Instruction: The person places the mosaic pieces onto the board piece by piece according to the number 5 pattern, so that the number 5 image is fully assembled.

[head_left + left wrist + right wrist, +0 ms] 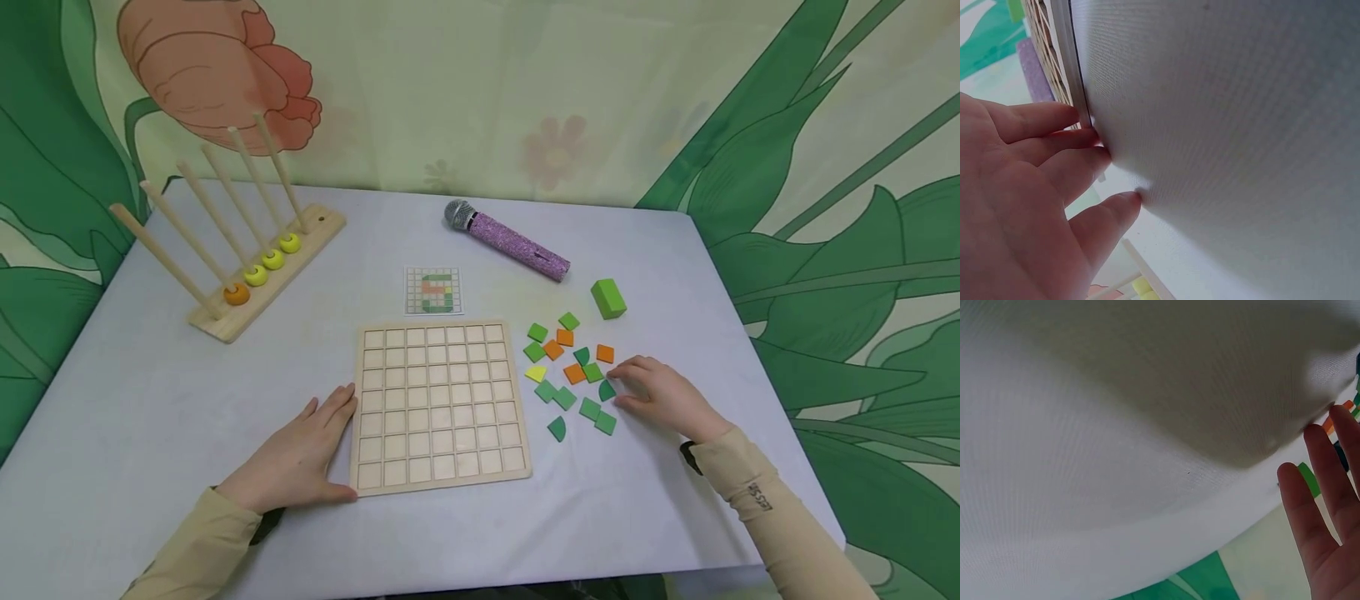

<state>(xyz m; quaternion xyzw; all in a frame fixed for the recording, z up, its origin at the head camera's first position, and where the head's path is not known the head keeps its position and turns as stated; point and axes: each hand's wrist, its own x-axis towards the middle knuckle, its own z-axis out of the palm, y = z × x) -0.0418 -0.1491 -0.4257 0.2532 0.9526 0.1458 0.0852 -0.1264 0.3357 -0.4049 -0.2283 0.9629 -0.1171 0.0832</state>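
Observation:
A wooden grid board [442,487] with bare square cells lies at the middle of the white table. My left hand [296,458] rests at its left edge, fingers spread, fingertips and thumb touching the side; the left wrist view shows these fingers [1079,162] against the board's rim. To the right lie loose flat tiles: orange squares [573,374], light green squares [534,352], darker green squares [589,408], dark green quarter-rounds [557,429] and a yellow one [536,373]. My right hand [667,396] is beside a dark green quarter-round [607,390], fingers loosely bent, nothing visibly gripped.
Above the board lies a small pattern card [433,291]. A purple glitter microphone [517,244] is at the back, with a green block [608,298] to its right. At the back left stands a wooden peg rack [255,302] with yellow and orange beads.

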